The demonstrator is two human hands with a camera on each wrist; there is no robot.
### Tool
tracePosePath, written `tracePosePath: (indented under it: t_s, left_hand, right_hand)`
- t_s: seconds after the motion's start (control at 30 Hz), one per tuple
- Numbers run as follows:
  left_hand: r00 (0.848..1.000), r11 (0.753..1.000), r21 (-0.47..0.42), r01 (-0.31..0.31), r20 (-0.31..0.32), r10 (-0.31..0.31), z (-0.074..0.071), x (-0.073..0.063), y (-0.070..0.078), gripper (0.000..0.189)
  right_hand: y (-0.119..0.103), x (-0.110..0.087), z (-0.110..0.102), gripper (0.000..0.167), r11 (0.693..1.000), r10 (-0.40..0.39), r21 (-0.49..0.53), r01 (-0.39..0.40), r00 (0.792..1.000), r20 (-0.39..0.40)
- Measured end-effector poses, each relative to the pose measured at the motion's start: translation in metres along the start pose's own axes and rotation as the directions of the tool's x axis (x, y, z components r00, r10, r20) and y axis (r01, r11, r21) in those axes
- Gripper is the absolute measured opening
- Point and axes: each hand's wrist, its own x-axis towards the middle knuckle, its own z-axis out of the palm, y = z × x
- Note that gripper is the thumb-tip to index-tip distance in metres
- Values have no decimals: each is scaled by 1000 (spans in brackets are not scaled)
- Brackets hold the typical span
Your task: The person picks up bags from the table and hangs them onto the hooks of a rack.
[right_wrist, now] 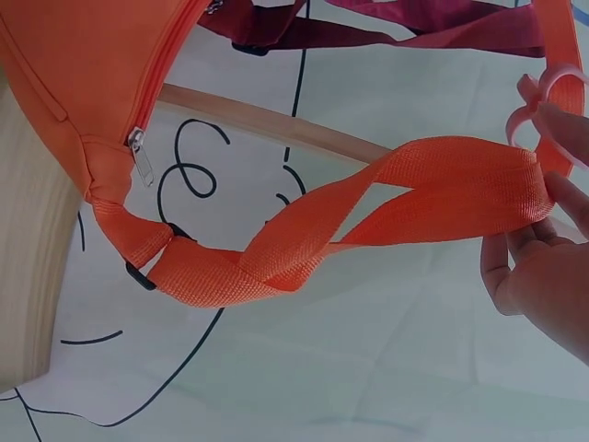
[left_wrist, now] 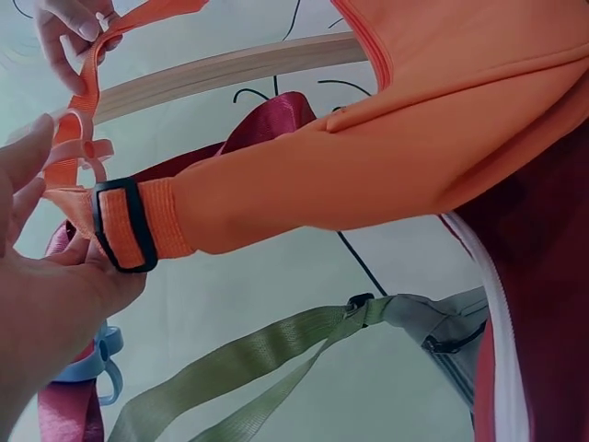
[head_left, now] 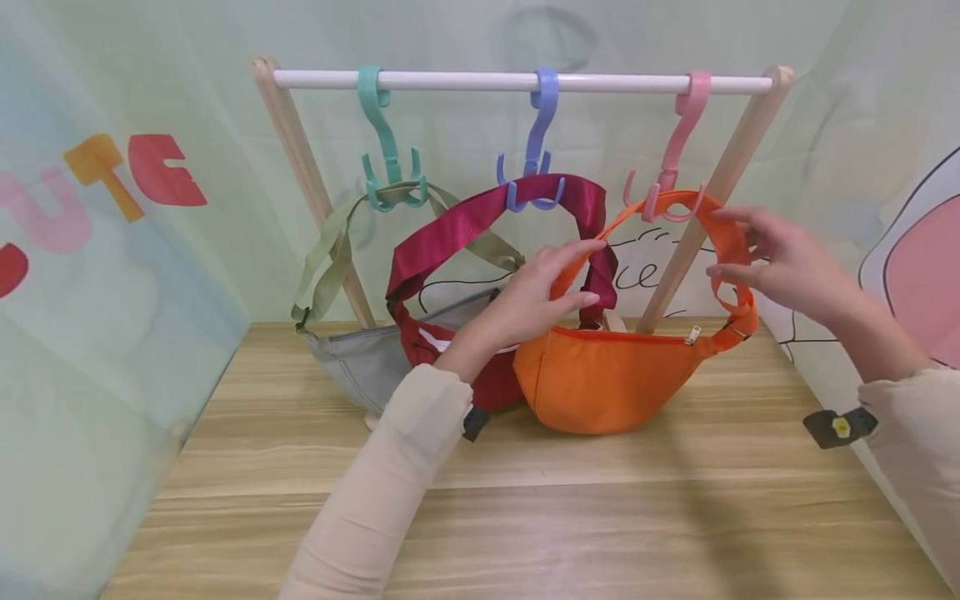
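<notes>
An orange waist bag point(head_left: 611, 383) hangs by its strap from a pink hook point(head_left: 667, 183) on the rack's right, its pouch low over the table. My left hand point(head_left: 536, 287) holds the strap's left side; in the left wrist view, thumb and fingers lie around it near a black buckle point(left_wrist: 124, 226). On the other side, my right hand point(head_left: 787, 262) holds the doubled orange strap point(right_wrist: 460, 184) just below the hook, fingers curled behind it. A dark red waist bag point(head_left: 498, 379), partly hidden by my left arm, hangs from the blue hook point(head_left: 536, 167).
At the left, a grey waist bag point(head_left: 360, 362) with a green strap hangs from a teal hook point(head_left: 386, 142). A white rail point(head_left: 465, 81) on wooden legs carries all three hooks. Below lies a wood-grain table point(head_left: 525, 517), with a printed cloth point(head_left: 135, 350) around it.
</notes>
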Motion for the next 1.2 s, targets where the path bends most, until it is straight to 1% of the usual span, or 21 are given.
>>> tracePosePath:
  t_s: [0.13,0.23,0.43,0.57,0.77,0.97,1.1,1.2]
  left_hand:
    - [1000,1000,9,-6,-10,6,2,-2,-2,59]
    - [999,1000,6,-29,-20,29,3,-3,-5,58]
    - [997,998,6,-64,-34,65,5,-7,-12,55]
    - [996,997,0,-80,-42,80,6,-10,-16,54]
    - [993,994,-47,-98,-70,95,7,-17,-21,54]
    - [985,987,-74,-143,-104,135,8,-22,-28,57]
    - [984,986,-82,-147,-111,138,8,-25,-31,60]
    - [986,987,-90,-131,-115,120,8,-28,-33,60]
  right_hand:
    - [1,-1,3,63,1000,18,3,-18,1000,10]
    - [1,-3,4,66,999,28,19,-28,999,21]
    - [2,-5,8,68,999,16,51,-18,999,40]
    - [3,-5,10,68,998,25,58,-28,999,47]
    - [3,-7,13,69,997,27,72,-31,998,52]
    - [4,-9,16,70,998,5,69,-7,1000,30]
    - [6,-10,18,70,996,-12,88,10,1000,24]
    - [7,-10,20,71,995,-11,95,9,1000,24]
